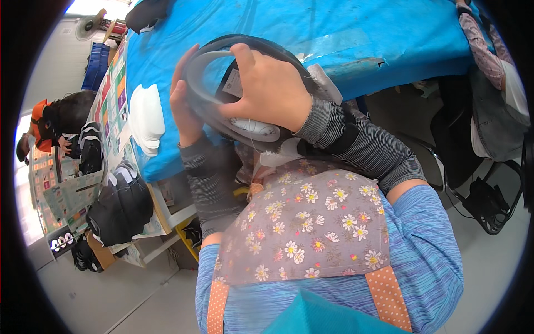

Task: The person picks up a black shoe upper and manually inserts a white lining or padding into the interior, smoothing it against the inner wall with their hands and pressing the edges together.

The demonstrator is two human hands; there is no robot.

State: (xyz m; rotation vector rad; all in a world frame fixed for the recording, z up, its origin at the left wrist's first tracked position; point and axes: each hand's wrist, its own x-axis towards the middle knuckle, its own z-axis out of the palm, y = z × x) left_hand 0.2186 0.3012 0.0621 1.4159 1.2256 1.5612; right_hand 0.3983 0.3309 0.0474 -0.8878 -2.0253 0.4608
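Note:
Both my hands are on a black cap (281, 51), turned so that its inside shows, over the near edge of the blue-covered table. A translucent, curved plastic strip (199, 72) stands in the cap's opening. My left hand (184, 106), smeared by motion, is closed round the strip's left side and the cap rim. My right hand (275, 83) reaches across, its thumb and forefinger curled on the strip. Inside the cap are a white label (233, 83) and a pale oval patch (255, 129). The cap's far side is partly hidden by my right hand.
White shaped sheets (147, 119) are stacked at the left on the blue table cover (389, 28). Beside them, a pile of black caps (121, 206) rests lower down. One person (72, 119) works at the far left; another person's sleeve (484, 47) shows at the right, by a chair (492, 225).

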